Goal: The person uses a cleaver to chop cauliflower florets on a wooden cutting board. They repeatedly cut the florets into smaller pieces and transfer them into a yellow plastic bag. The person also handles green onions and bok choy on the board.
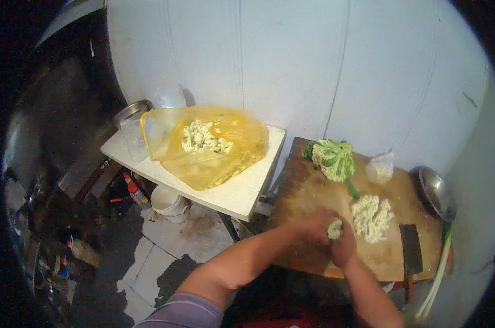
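Note:
Over the front of a wooden cutting board, my left hand and my right hand come together around a pale cauliflower piece. Most of that piece is hidden by my fingers. Just to the right of my hands lies a heap of cut cauliflower florets. A larger cauliflower head with green stems rests toward the back of the board. At the right, a cleaver lies flat, its wooden handle jutting past the front edge.
Cauliflower florets lie on a yellow plastic bag on the white table. A small clear bag, a metal bowl and a scallion line the board's right side. A white bucket stands below.

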A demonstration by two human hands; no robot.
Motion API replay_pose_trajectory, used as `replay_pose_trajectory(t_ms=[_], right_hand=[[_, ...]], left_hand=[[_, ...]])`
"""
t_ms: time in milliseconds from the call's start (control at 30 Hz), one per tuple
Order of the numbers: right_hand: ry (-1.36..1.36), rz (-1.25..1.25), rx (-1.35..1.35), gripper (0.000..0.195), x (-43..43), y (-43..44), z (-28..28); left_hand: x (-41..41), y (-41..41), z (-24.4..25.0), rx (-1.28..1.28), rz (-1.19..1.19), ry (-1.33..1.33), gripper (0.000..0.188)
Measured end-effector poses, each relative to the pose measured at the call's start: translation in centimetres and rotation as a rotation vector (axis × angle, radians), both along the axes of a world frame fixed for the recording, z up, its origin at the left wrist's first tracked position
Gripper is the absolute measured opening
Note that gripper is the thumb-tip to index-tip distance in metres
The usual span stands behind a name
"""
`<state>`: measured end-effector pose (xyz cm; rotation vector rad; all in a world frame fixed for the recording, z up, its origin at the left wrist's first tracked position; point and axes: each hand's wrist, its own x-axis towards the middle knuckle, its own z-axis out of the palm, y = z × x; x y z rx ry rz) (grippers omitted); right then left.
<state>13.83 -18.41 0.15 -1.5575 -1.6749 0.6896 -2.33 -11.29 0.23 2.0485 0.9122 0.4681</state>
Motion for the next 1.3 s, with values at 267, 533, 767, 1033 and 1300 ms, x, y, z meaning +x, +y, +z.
replay_pose_trajectory(t_ms=[267, 533, 767, 1033, 1300], right_hand=[[-0.124, 0.143, 0.148, 0.074, -8.2, 1.2, 8.9], [-0.022, 0.525, 0.434, 0.072, -27.9, 8.0, 21.4], [-0.306, 0.739, 0.237, 0.072, -34.1, 18.2, 16.9], [-1.179, 0.182, 0.526, 0.047, -26.6, 23.2, 13.1], [-0.844, 0.344, 0.382, 0.036, -26.2, 22.2, 11.3]], left_hand=[[-6.9, 0.0, 1.6, 0.029, 0.286, -0.393, 0.095], [-28.1, -1.5, 20.3, 0.41, 0.725, -0.234, 0.081], [-37.3, 9.0, 15.2, 0.241, 0.761, 0.103, 0.074], [-41.6, 11.8, 15.2, 0.242, 0.693, 0.5, 0.065], [-41.0, 12.3, 13.3, 0.396, 0.75, 0.493, 0.065]])
